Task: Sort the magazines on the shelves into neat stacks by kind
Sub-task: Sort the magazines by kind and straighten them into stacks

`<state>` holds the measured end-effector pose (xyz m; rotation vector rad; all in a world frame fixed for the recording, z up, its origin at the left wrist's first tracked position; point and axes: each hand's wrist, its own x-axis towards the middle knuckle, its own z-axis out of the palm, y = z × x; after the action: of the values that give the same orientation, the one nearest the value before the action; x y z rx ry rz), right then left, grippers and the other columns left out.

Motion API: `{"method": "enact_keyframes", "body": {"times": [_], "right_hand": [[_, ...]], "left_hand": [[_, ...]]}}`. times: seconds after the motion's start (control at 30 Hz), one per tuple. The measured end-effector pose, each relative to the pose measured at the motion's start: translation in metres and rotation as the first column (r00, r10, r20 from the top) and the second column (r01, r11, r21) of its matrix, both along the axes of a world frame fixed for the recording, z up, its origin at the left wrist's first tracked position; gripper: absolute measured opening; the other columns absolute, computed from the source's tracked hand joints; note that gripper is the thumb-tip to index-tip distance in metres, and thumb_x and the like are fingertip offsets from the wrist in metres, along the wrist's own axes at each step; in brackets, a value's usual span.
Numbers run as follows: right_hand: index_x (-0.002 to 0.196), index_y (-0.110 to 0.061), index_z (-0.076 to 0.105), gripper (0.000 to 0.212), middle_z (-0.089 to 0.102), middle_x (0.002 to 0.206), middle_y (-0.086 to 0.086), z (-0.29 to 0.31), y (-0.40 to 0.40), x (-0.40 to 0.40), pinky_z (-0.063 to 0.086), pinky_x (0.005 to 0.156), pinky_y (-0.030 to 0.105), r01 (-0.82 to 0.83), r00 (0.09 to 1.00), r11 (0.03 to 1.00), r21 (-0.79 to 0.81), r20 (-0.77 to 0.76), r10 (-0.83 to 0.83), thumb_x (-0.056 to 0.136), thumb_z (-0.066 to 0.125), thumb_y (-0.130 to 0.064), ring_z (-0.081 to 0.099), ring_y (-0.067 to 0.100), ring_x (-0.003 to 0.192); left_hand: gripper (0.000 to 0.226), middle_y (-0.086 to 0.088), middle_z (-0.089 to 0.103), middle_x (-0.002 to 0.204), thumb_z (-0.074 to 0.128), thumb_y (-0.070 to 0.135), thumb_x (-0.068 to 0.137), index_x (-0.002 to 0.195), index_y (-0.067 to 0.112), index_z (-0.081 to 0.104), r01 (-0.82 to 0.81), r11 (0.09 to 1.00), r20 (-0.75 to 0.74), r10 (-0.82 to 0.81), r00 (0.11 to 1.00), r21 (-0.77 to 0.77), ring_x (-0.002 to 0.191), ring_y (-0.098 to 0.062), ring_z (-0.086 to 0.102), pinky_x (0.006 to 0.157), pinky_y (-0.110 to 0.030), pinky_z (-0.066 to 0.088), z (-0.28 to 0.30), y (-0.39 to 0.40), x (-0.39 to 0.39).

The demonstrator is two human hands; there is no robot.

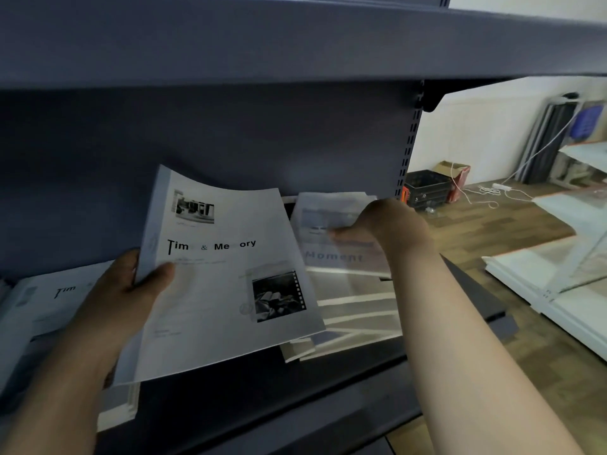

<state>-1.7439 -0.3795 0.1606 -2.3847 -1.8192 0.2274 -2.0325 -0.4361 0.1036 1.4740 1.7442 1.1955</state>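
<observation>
My left hand [121, 297] grips the left edge of a white "Time & Memory" magazine [226, 284] and holds it tilted above the grey shelf board [328, 399]. To its right, my right hand [381, 224] pinches the top magazine [335, 254], a pale cover that reads "Moment", lifting it off a messy pile of magazines [354, 316]. At the far left lies another stack [56, 300] whose top cover shows the same "Tim" title. My left forearm hides part of that stack.
The shelf above [295, 37] overhangs close over my hands. The slotted upright [409, 142] ends the unit on the right. Beyond it lie wooden flooring, a black crate [427, 188], a cardboard box, white cables and white panels [558, 280].
</observation>
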Motion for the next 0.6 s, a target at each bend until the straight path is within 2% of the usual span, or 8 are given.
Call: {"method": "enact_keyframes", "body": {"times": [0.13,0.23,0.27,0.33,0.4,0.47,0.53,0.6], "right_hand": [[0.111,-0.008,0.059,0.046,0.06,0.116,0.01,-0.003,-0.009,-0.002,0.041,0.075,0.031,0.06,0.998,0.998,0.006,-0.027,-0.059,0.089,0.058,-0.048,0.056,0.03,0.11],[0.104,-0.01,0.062,0.027,0.061,0.118,0.014,-0.01,-0.011,-0.003,0.043,0.075,0.033,0.136,0.986,0.99,0.041,-0.105,-0.131,0.092,0.056,-0.032,0.057,0.032,0.107],[0.099,-0.011,0.062,0.024,0.062,0.116,0.014,-0.012,-0.011,-0.002,0.043,0.075,0.033,0.164,0.976,0.986,0.032,-0.151,-0.158,0.091,0.057,-0.033,0.057,0.032,0.106],[0.097,-0.011,0.058,0.043,0.062,0.11,0.01,-0.013,-0.014,-0.002,0.045,0.074,0.031,0.188,0.953,0.982,-0.026,-0.236,-0.189,0.084,0.063,-0.051,0.058,0.031,0.102],[0.111,-0.008,0.059,0.068,0.061,0.112,0.009,-0.014,-0.018,-0.002,0.052,0.079,0.035,0.202,0.927,0.977,-0.071,-0.308,-0.214,0.073,0.066,-0.065,0.059,0.029,0.101],[0.122,-0.012,0.057,0.081,0.06,0.115,0.009,-0.018,-0.02,-0.002,0.053,0.084,0.039,0.209,0.915,0.977,-0.035,-0.345,-0.209,0.066,0.067,-0.07,0.058,0.029,0.103],[0.124,-0.015,0.057,0.078,0.062,0.114,0.008,-0.024,-0.021,-0.001,0.05,0.079,0.035,0.204,0.905,0.978,0.046,-0.39,-0.17,0.067,0.067,-0.068,0.058,0.029,0.101],[0.117,-0.015,0.059,0.067,0.064,0.108,0.007,-0.03,-0.021,-0.001,0.045,0.069,0.032,0.212,0.891,0.971,0.111,-0.429,-0.146,0.072,0.063,-0.063,0.059,0.027,0.094]], "left_hand": [[0.04,0.003,0.063,0.114,0.061,0.048,0.077,0.115,0.035,0.056,0.073,0.996,-0.023,-0.074,0.997,-0.042,0.106,-0.025,0.058,0.098,-0.051,0.043,0.004,0.008,-0.008],[0.026,0.004,0.062,0.104,0.06,0.032,0.089,0.114,0.032,0.054,0.111,0.993,0.004,-0.111,0.994,-0.038,0.103,-0.025,0.057,0.095,-0.045,0.044,0.005,0.017,-0.01],[0.024,0.005,0.061,0.101,0.057,0.028,0.091,0.114,0.031,0.054,0.117,0.992,0.011,-0.117,0.993,-0.038,0.101,-0.023,0.057,0.093,-0.042,0.043,0.003,0.019,-0.011],[0.022,0.006,0.06,0.098,0.054,0.028,0.091,0.113,0.03,0.052,0.13,0.99,0.012,-0.13,0.991,-0.05,0.098,-0.022,0.056,0.089,-0.04,0.043,0.0,0.022,-0.012],[0.023,0.004,0.061,0.099,0.055,0.029,0.091,0.114,0.028,0.053,0.134,0.989,0.011,-0.134,0.991,-0.069,0.098,-0.024,0.057,0.089,-0.041,0.044,-0.002,0.024,-0.014],[0.026,0.0,0.062,0.104,0.055,0.028,0.091,0.117,0.025,0.054,0.13,0.988,0.017,-0.129,0.992,-0.081,0.1,-0.025,0.058,0.09,-0.042,0.044,-0.003,0.024,-0.016],[0.025,-0.001,0.062,0.107,0.055,0.027,0.091,0.116,0.025,0.054,0.128,0.988,0.03,-0.126,0.992,-0.088,0.102,-0.025,0.058,0.091,-0.041,0.043,-0.003,0.023,-0.018],[0.026,0.0,0.061,0.107,0.054,0.026,0.092,0.117,0.026,0.054,0.116,0.99,0.041,-0.113,0.993,-0.076,0.103,-0.025,0.056,0.092,-0.041,0.042,-0.005,0.023,-0.018]]}}
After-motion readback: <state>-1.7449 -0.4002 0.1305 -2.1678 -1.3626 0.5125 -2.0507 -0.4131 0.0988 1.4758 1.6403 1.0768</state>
